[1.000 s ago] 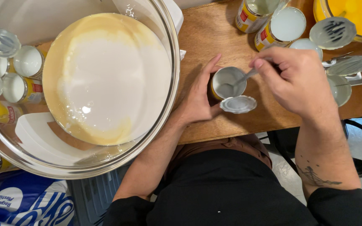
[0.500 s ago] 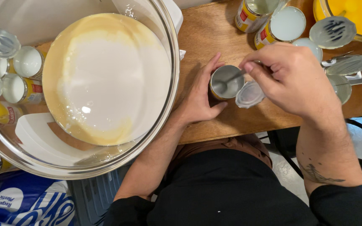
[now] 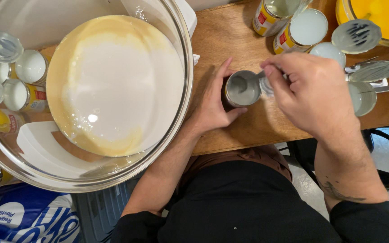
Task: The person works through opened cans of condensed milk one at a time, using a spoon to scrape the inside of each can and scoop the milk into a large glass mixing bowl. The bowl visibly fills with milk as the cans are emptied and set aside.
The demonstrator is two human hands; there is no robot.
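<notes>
Small open metal can point(image 3: 243, 88) with pale residue inside stood on the wooden tabletop point(image 3: 230, 36), cupped by your left hand point(image 3: 214, 105): the fingers curved round its far-left wall and the thumb closed in under its near side, so the hand was wrapped on the can rather than spread. Your right hand point(image 3: 311, 96) pinched a metal spoon point(image 3: 253, 78) between thumb and fingertips, narrow and tight, and the spoon's bowl reached from those fingertips over the can's rim into its mouth.

A second earlier the can's cut lid had lain flat on the wood just below your right fingertips; half a second earlier you had it tilted up beside the can. Now it was barely visible, tucked against the can's right wall under your right fingers, and your right hand had shifted a little upward and leftward over the can. That reads as scraping out the last of the white liquid, the can looking nearly empty.

Left of your left hand, well apart from the can, sat the large clear glass bowl point(image 3: 183, 67) of white liquid ringed with yellow. Beyond your right knuckles stood more opened yellow-labelled cans point(image 3: 300, 31).
</notes>
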